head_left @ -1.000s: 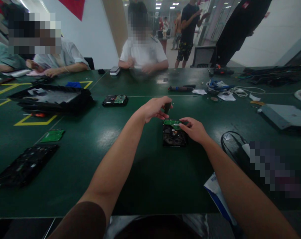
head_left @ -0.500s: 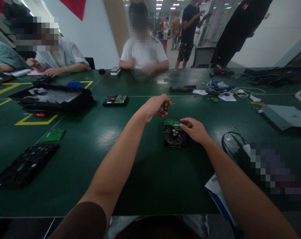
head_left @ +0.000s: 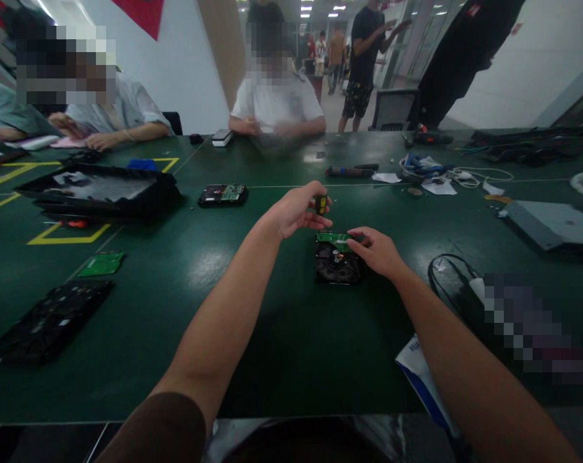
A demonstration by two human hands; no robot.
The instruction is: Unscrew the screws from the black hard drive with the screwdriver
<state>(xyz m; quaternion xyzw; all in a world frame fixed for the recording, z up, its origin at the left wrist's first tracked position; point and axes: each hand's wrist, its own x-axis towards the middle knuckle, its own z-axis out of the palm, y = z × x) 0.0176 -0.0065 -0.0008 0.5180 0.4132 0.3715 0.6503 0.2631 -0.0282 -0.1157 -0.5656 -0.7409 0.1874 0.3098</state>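
A black hard drive (head_left: 337, 265) lies flat on the green table in front of me, with a green circuit board (head_left: 326, 238) across its far end. My left hand (head_left: 298, 211) is above that far end, closed around the black-and-yellow handle of a screwdriver (head_left: 322, 204), which is held upright. Its lower fingers stretch out beside the handle, and the tip is too small to make out. At the drive's right edge, my right hand (head_left: 378, 253) grips it, fingertips touching the circuit board's corner.
Left on the table are another hard drive (head_left: 222, 195), a black tray (head_left: 103, 193), a loose green board (head_left: 102, 263) and a black drive casing (head_left: 50, 321). At right lie a grey metal box (head_left: 554, 225) and a cable bundle (head_left: 426, 166). People sit across the table.
My left hand's lower fingers have stretched a little further right below the screwdriver handle. The hard drive and my right hand keep their places; the view has shifted slightly.
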